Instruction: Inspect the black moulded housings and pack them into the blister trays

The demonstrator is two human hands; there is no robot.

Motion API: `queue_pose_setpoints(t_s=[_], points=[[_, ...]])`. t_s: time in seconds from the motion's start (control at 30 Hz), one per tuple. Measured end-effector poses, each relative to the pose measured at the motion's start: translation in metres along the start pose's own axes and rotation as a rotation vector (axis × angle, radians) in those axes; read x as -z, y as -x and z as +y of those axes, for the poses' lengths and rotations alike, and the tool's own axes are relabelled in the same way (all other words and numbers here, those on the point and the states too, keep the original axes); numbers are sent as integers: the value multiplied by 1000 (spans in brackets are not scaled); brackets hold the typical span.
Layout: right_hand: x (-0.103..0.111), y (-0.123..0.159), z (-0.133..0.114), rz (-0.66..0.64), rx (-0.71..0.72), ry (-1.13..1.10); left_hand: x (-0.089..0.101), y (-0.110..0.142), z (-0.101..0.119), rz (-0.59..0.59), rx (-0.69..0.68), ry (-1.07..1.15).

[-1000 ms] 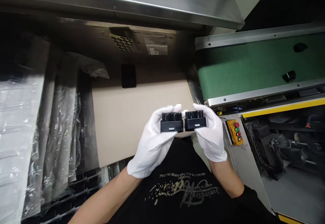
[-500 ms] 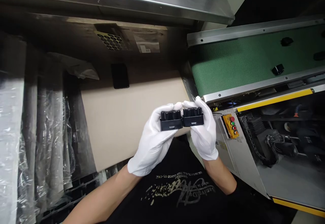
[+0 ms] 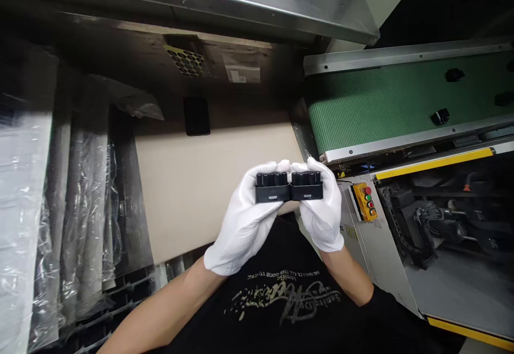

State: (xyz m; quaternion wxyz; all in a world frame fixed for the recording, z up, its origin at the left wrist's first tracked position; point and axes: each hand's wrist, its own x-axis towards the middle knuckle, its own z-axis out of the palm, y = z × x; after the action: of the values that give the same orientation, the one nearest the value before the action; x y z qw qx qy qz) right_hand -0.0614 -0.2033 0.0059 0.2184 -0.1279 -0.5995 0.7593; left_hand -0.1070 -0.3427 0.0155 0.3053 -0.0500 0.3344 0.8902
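Note:
Both of my hands wear white gloves and are raised close together over the near edge of a beige board (image 3: 209,182). My left hand (image 3: 244,225) is closed around a black plastic part (image 3: 272,189) with several upright rounded prongs and a small pale mark on its front. A matching black plastic part (image 3: 307,188) sits in my right hand (image 3: 323,217), fingers wrapped round its side. The two parts stand side by side, level, their inner ends nearly touching; I cannot tell if they meet. The gloves hide their backs and outer ends.
A dark phone-like slab (image 3: 196,116) lies on the board's far side. Behind it are a sheet of round stickers (image 3: 185,61) and a clear bag (image 3: 242,69). Plastic-wrapped sheets (image 3: 80,198) stand left. Right are a green conveyor (image 3: 373,97) carrying black parts and a yellow button box (image 3: 364,202).
The two black parts have turned slightly and now line up more evenly, still one in each hand. The surroundings have shifted a little in view as my head moved.

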Motion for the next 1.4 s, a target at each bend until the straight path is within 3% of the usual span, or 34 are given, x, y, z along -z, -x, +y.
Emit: queue_pose_setpoints(t_s=[0.23, 0.3, 0.43, 0.53, 0.6, 0.8, 1.27, 1.4], points=[[3, 1, 7, -27, 50, 16, 4, 0, -2, -25, -12, 3], [3, 2, 7, -16, 113, 122, 6, 0, -5, -12, -97, -95], [-1, 0, 3, -30, 476, 620, 7, -3, -10, 3, -486, -442], [-5, -6, 4, -139, 733, 895, 8, -9, -15, -31, -625, -644], [-6, -8, 7, -158, 769, 949, 9, -14, -20, -19, -605, -664], [-3, -3, 25, -133, 693, 895, 13, -18, -31, 39, -402, -544], [-2, 1, 29, -171, 659, 846, 16, -11, -31, -45, -415, -559], [2, 1, 38, -163, 630, 828, 11, -16, -27, 18, -262, -414]])
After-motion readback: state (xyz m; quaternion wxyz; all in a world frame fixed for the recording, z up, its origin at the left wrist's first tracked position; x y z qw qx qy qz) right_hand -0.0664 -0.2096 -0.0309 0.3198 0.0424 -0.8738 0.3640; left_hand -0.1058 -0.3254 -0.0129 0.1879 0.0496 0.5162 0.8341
